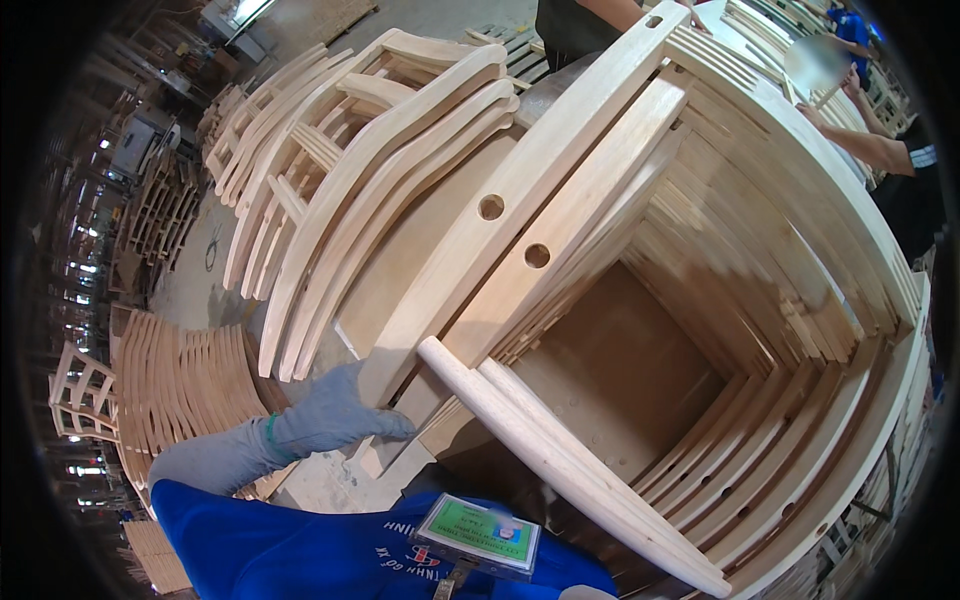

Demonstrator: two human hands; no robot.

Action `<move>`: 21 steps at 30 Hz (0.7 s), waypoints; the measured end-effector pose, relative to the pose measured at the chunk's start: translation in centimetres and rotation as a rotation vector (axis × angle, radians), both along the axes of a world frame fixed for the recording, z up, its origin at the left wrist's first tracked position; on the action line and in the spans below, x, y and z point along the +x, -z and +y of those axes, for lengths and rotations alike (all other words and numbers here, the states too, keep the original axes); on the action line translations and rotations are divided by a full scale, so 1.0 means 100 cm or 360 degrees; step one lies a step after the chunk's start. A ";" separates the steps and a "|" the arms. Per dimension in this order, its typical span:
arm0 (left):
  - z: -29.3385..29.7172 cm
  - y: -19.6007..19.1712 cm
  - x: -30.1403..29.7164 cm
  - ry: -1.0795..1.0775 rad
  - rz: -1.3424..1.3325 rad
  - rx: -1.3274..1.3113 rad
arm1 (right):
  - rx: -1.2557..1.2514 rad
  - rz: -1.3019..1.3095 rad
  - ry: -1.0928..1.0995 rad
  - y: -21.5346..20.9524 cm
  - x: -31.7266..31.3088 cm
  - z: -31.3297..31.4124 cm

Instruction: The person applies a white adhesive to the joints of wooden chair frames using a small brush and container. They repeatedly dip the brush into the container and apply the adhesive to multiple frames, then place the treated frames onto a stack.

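My left hand [335, 412], in a grey glove with a green cuff, grips the lower end of a pale wooden chair frame [520, 190] whose long rail has two round holes. A rounded wooden leg [560, 455] of the same frame slants down to the right, close in front of me. The frame lies on top of a nested stack of similar chair frames [800, 300] that surrounds a brown board [620, 370]. My right hand is out of sight. My blue sleeve and a badge [478, 535] fill the lower edge.
A leaning stack of curved chair-back frames [340, 170] stands at the upper left. Slatted wooden parts [185, 385] are piled on the floor at the left. A person in a dark top [575, 25] stands at the top, and another person's arm [865, 145] reaches in at the upper right.
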State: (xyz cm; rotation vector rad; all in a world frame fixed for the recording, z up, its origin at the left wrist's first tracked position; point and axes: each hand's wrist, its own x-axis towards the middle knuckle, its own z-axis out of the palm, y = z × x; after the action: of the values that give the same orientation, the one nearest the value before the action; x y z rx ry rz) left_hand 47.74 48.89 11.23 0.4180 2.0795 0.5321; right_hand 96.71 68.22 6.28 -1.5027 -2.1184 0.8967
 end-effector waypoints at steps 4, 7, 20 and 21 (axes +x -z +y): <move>0.003 0.000 -0.001 -0.0025 -0.0043 0.0105 | 0.0082 -0.0067 -0.0179 -0.017 -0.022 0.007; 0.007 -0.002 0.004 -0.0074 -0.0035 0.0116 | 0.0457 -0.0396 -0.0602 -0.023 -0.021 0.013; -0.009 0.005 0.017 -0.0101 0.0210 0.0177 | -0.0023 0.0640 0.0001 0.008 -0.023 -0.004; -0.007 0.004 0.016 -0.0080 0.0230 0.0161 | -0.0087 0.0692 0.0055 0.008 -0.024 -0.007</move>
State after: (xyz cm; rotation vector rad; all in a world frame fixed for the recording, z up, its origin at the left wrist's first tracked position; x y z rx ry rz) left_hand 49.37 48.20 10.79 0.4762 2.2129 0.6554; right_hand 94.31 67.54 5.49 -1.2276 -1.7600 1.1559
